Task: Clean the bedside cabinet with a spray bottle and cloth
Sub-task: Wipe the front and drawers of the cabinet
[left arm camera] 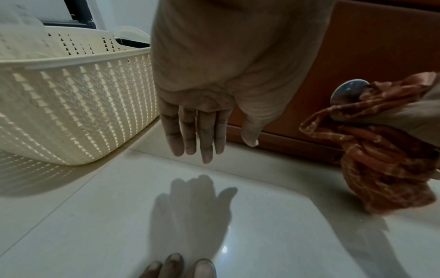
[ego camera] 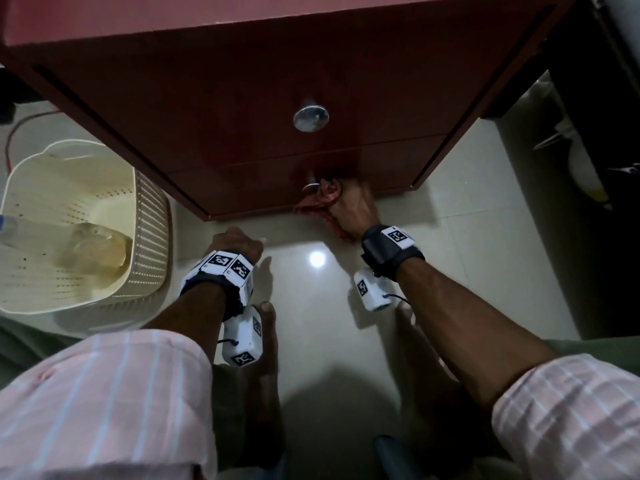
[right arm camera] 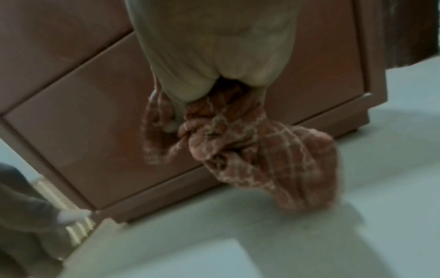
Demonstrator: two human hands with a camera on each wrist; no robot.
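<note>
The reddish-brown bedside cabinet (ego camera: 242, 98) has two drawers, each with a round metal knob. My right hand (ego camera: 353, 209) grips a bunched red checked cloth (ego camera: 311, 206) and holds it against the lower drawer beside its knob (left arm camera: 349, 90); the same cloth (right arm camera: 262, 150) hangs down from my fist toward the floor. My left hand (ego camera: 239, 242) hovers over the tiles in front of the cabinet's bottom left corner, fingers (left arm camera: 204, 139) straight, holding nothing. The spray bottle (ego camera: 20, 232) lies in the basket at the left.
A cream perforated plastic basket (ego camera: 152, 237) stands on the tiled floor left of the cabinet, close to my left hand. A dark piece of furniture (ego camera: 595, 98) rises at the right. My bare feet (ego camera: 266, 327) rest on the glossy tiles below the hands.
</note>
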